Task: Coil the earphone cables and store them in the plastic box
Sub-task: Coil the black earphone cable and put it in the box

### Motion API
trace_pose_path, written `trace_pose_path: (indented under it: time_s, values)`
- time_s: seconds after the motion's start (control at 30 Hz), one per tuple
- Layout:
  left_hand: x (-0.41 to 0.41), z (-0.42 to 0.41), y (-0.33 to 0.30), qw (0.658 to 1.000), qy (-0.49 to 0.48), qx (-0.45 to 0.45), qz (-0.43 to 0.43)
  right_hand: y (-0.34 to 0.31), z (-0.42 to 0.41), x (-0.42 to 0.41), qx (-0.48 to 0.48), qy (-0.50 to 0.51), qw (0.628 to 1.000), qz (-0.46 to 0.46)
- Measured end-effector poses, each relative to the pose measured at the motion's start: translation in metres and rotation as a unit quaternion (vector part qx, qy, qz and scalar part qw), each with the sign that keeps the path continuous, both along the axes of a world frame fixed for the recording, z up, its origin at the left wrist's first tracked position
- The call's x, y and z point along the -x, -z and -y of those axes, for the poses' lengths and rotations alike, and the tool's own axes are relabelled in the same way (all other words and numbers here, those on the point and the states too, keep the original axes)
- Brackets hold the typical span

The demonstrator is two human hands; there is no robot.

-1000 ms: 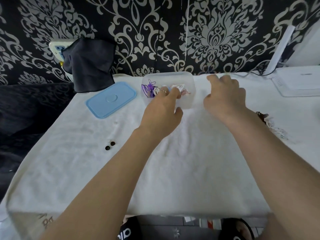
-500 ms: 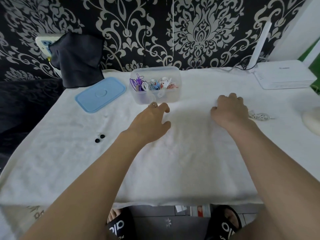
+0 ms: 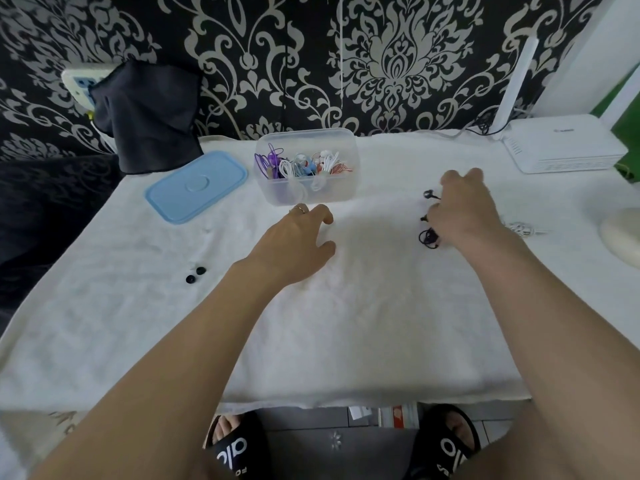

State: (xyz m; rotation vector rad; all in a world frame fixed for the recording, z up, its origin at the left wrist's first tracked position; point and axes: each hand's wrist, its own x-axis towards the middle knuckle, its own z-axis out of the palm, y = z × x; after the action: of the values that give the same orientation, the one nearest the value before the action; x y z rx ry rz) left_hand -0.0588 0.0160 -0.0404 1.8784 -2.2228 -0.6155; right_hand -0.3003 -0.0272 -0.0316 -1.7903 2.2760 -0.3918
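Resting flat on white cloth (image 3: pixel 346 323), left hand (image 3: pixel 294 244) lies loose, empty. Right hand (image 3: pixel 464 216) grips black earphones (image 3: pixel 427 237). Two black ear tips (image 3: pixel 195 274) left. Farther back: plastic box (image 3: pixel 306 188) with coiled cables, blue lid (image 3: pixel 197 185) beside.

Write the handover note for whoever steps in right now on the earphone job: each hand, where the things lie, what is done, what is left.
Left hand: open, resting on the white cloth just in front of the plastic box.
Right hand: gripping black earphones, still uncoiled.
Box: open, several coiled cables inside; blue lid lies to its left.
Done: those coils stored.
Left: coil the black pair, then the white cable right of the right hand; box both. Two black ear tips lie loose.
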Motion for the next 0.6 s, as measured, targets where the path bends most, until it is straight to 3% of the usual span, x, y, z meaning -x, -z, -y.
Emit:
trace_pose_path:
  time_s: [0.1, 0.23, 0.5, 0.6]
  values:
    - [0.003, 0.000, -0.001, 1.000, 0.003, 0.003, 0.002, -0.001, -0.002, 0.017, -0.089, 0.084, 0.992, 0.008]
    - [0.009, -0.002, -0.001, 1.000, 0.006, -0.007, 0.001, 0.003, -0.004, 0.023, -0.147, 0.118, 0.981, 0.048]
    - [0.013, -0.004, -0.001, 1.000, 0.004, -0.010, -0.007, 0.004, -0.013, 0.027, -0.134, 0.151, 0.975, 0.097]
    - [0.014, -0.005, -0.001, 1.000, 0.005, -0.010, -0.008, 0.001, -0.012, 0.026, -0.121, 0.120, 0.983, 0.068]
